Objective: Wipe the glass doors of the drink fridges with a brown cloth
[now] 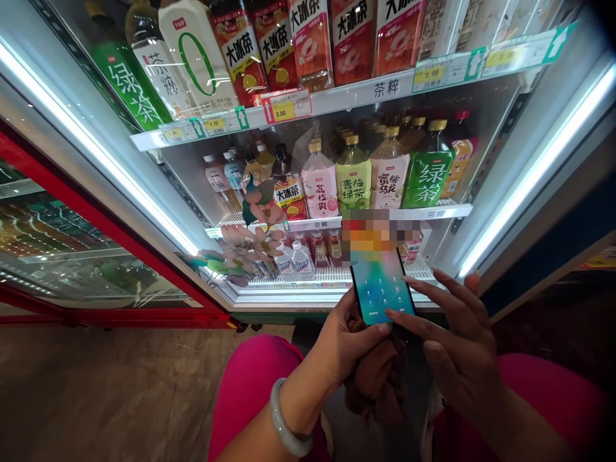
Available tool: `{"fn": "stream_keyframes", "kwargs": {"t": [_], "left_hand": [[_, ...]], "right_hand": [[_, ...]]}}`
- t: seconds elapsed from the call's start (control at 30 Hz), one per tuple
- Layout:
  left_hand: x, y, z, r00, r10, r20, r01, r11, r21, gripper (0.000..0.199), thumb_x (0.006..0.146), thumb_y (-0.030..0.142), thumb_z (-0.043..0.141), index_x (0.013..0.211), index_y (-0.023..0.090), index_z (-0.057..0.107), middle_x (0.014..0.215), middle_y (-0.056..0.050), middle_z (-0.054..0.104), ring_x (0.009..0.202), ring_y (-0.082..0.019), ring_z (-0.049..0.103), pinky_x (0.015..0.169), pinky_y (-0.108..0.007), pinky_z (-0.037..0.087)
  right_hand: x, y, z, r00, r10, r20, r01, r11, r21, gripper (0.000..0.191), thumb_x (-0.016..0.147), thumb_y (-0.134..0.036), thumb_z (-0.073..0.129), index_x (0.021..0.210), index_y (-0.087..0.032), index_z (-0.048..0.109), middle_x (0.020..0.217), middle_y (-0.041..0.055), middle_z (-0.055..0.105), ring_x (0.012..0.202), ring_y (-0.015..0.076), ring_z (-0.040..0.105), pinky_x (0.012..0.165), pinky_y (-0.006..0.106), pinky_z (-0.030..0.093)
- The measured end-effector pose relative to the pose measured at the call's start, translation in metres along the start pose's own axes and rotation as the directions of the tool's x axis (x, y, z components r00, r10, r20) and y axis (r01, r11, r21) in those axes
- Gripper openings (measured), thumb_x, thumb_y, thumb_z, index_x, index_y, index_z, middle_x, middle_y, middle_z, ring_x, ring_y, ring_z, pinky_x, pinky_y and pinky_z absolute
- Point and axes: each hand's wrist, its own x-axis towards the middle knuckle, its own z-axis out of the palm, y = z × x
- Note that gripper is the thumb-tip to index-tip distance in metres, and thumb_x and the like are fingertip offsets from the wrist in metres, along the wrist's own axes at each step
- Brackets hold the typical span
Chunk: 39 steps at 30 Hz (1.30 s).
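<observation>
A smartphone with a lit number keypad is held upright and slightly tilted in my left hand, whose fingers are closed around its lower left side. Brown bunched cloth hangs just below the phone, against the same hand; whether it is gripped too is hard to see. My right hand hovers at the phone's right side with fingers spread. Its index fingertip lies at the bottom of the screen, over or on the keypad. A pale bangle circles my left wrist.
Ahead stands a lit drinks cooler with bottles on several shelves, among them a green tea bottle and a pink-labelled bottle. Flower decoration overlaps the lower shelves at left. A red-framed cooler adjoins it. My knees are below.
</observation>
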Motion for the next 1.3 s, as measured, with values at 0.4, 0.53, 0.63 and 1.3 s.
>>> {"fn": "stream_keyframes", "kwargs": {"t": [0.4, 0.53, 0.63, 1.3], "left_hand": [[-0.001, 0.002, 0.002, 0.999, -0.031, 0.029, 0.030, 0.999, 0.036, 0.068, 0.073, 0.032, 0.094, 0.134, 0.022, 0.065, 0.129, -0.012, 0.076, 0.114, -0.027, 0.074, 0.109, -0.041, 0.052], [-0.001, 0.001, 0.003, 0.999, -0.041, 0.018, 0.040, 0.998, 0.041, 0.068, 0.072, 0.033, 0.095, 0.133, 0.022, 0.066, 0.125, -0.010, 0.078, 0.113, -0.026, 0.074, 0.109, -0.041, 0.052], [-0.002, 0.001, 0.004, 0.999, -0.039, 0.026, 0.038, 0.998, 0.048, 0.065, 0.072, 0.032, 0.095, 0.130, 0.021, 0.067, 0.123, -0.010, 0.078, 0.111, -0.025, 0.074, 0.106, -0.039, 0.053], [-0.001, -0.013, 0.004, 0.995, -0.047, 0.085, 0.041, 0.996, 0.073, 0.059, 0.071, 0.032, 0.096, 0.123, 0.019, 0.072, 0.112, -0.008, 0.081, 0.107, -0.022, 0.076, 0.105, -0.038, 0.055]], "right_hand": [[0.001, -0.004, -0.003, 0.980, 0.157, -0.120, -0.156, 0.988, 0.020, 0.049, 0.101, -0.021, 0.041, 0.140, -0.040, 0.064, 0.155, -0.0025, 0.054, 0.155, 0.0343, 0.037, 0.132, 0.069, 0.011], [0.003, -0.004, 0.001, 0.958, 0.251, -0.137, -0.247, 0.968, 0.048, 0.042, 0.102, -0.028, 0.045, 0.139, -0.036, 0.064, 0.152, 0.0017, 0.056, 0.154, 0.0320, 0.039, 0.132, 0.067, 0.013], [0.003, -0.001, 0.008, 0.870, 0.489, -0.064, -0.468, 0.859, 0.206, 0.044, 0.101, -0.042, 0.054, 0.143, -0.033, 0.060, 0.154, 0.0050, 0.057, 0.151, 0.0312, 0.044, 0.131, 0.061, 0.024], [0.002, -0.012, 0.021, 0.373, 0.807, 0.458, -0.801, 0.031, 0.597, 0.058, 0.090, -0.058, 0.066, 0.139, -0.028, 0.063, 0.122, 0.0063, 0.077, 0.099, 0.0265, 0.075, 0.076, 0.035, 0.063]]}}
